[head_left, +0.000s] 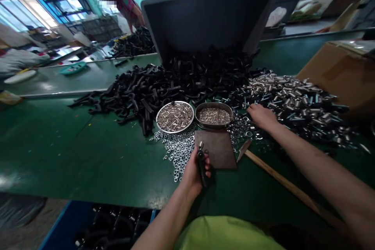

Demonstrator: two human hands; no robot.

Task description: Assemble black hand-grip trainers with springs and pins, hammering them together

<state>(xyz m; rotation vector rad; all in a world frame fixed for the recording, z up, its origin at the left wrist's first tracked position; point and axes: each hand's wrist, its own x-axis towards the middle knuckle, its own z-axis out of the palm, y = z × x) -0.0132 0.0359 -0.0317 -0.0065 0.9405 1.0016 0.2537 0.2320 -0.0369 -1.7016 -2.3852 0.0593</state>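
My left hand (195, 170) is closed around a black handle-like part (201, 166), held upright with a shiny metal piece at its top end. Below and behind it lies a flat brown plate (221, 150). My right hand (261, 116) reaches to the near left edge of a pile of metal cylinders (304, 95). Its fingers are pressed together, and whatever they pinch is hidden. Loose metal rings (244, 127) lie just beside it, and more small rings (179, 152) are spread left of the plate.
A round dish (157, 119) and an oval tin (215, 126) hold small metal parts. Black parts (140, 86) spill from a tipped grey bin (211, 15). A hammer (275, 174) lies at right, near a cardboard box (328, 62). A blue crate (63, 222) stands below; another person (129, 8) stands behind.
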